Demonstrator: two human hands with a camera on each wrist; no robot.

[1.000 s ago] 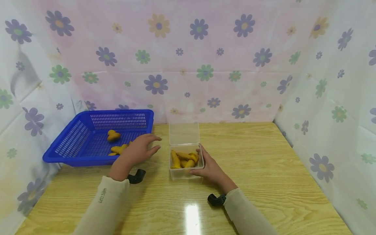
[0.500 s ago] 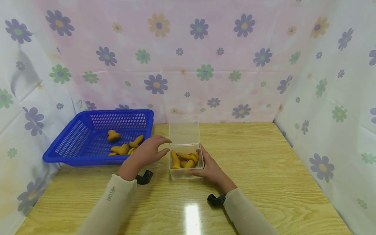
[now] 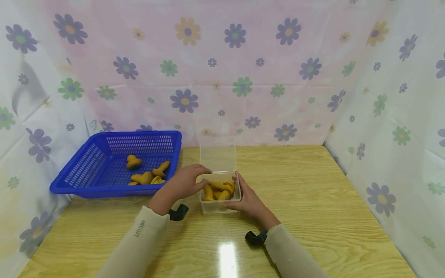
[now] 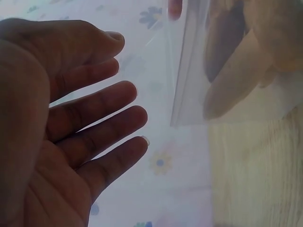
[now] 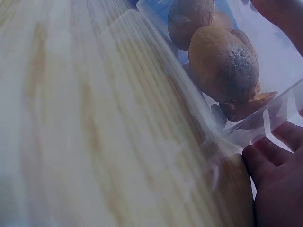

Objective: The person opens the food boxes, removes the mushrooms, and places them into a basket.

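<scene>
A clear plastic box [image 3: 211, 208] stands on the table, its hinged lid [image 3: 218, 158] raised at the back. Several yellow-brown mushrooms [image 3: 218, 186] lie inside it; the right wrist view shows one rounded cap [image 5: 222, 61] through the wall. My right hand [image 3: 251, 200] grips the box's right side, thumb at the front and fingers farther back. At the left rim hovers my left hand [image 3: 185, 181], fingertips by the lid hinge. In the left wrist view those fingers [image 4: 94, 106] are spread and hold nothing, a small gap from the box.
A blue plastic basket [image 3: 114, 189] sits on the left of the wooden table [image 3: 295, 185]. Several more mushrooms [image 3: 141, 177] lie in it. Flowered cloth [image 3: 222, 77] hangs behind and on both sides.
My left hand has moved right, from beside the basket to the box's left rim, uncovering mushrooms in the basket. The right hand and the box have stayed in place.
</scene>
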